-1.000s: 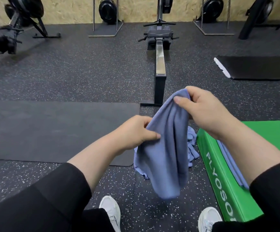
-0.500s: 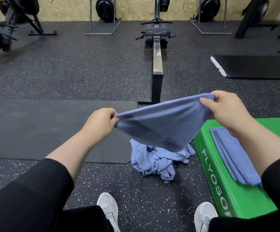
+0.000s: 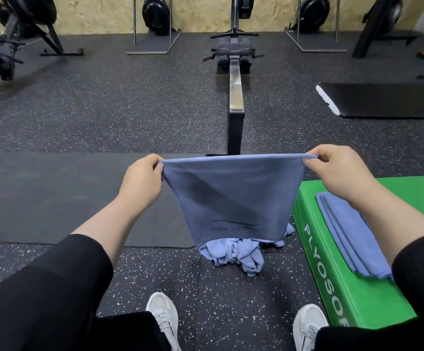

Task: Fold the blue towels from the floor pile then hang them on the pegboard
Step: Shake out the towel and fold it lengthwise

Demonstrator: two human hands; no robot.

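A blue towel [image 3: 233, 196] hangs stretched flat between my two hands, its top edge taut and a dark logo near its lower edge. My left hand [image 3: 142, 179] pinches the top left corner and my right hand [image 3: 337, 171] pinches the top right corner. Below the towel, a crumpled pile of blue towels [image 3: 236, 254] lies on the speckled floor between my feet. A folded blue towel [image 3: 350, 236] lies on the green plyo box [image 3: 332, 282] to my right. No pegboard is in view.
A rowing machine [image 3: 235, 79] runs straight ahead from the towel. A black mat [image 3: 54, 196] lies on the floor to the left, another black mat [image 3: 388, 100] at the far right. Exercise machines line the back wall. My white shoes [image 3: 162, 317] stand near the bottom.
My hands have moved apart and pulled the bunched towel open until it hangs flat. The floor pile and the folded towel on the box came into view behind it.
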